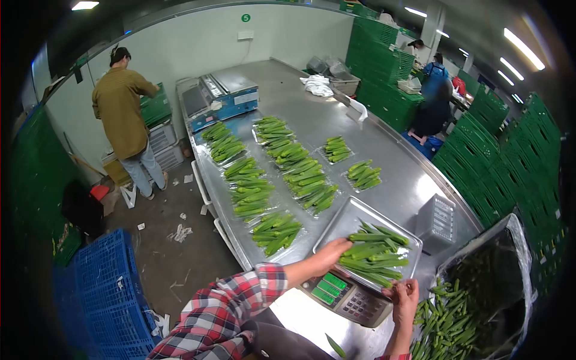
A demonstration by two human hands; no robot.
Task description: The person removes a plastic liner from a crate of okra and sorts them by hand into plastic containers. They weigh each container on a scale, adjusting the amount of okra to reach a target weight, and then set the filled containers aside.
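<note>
A pile of green okra (375, 255) lies on the metal tray (342, 225) of a weighing scale, whose keypad (363, 305) and lit green display (330, 288) face me. My left hand (331, 254) is closed around the left ends of the okra; some of its fingertips are hidden. At the pile's lower right, my right hand (405, 295) has its fingers pinched together by the okra tips, and what they hold cannot be made out. Loose okra (447, 318) fills part of a lined crate (522, 258) at my right. A single okra (335, 346) lies near the front edge.
Rows of okra in clear trays (294, 168) cover the steel table (282, 90). Stacked plastic trays (436, 219) stand right of the scale. A blue machine (231, 96) sits at the far left. A person (123, 108) stands beyond it. Green crates (384, 66) and a blue pallet (114, 294) flank the table.
</note>
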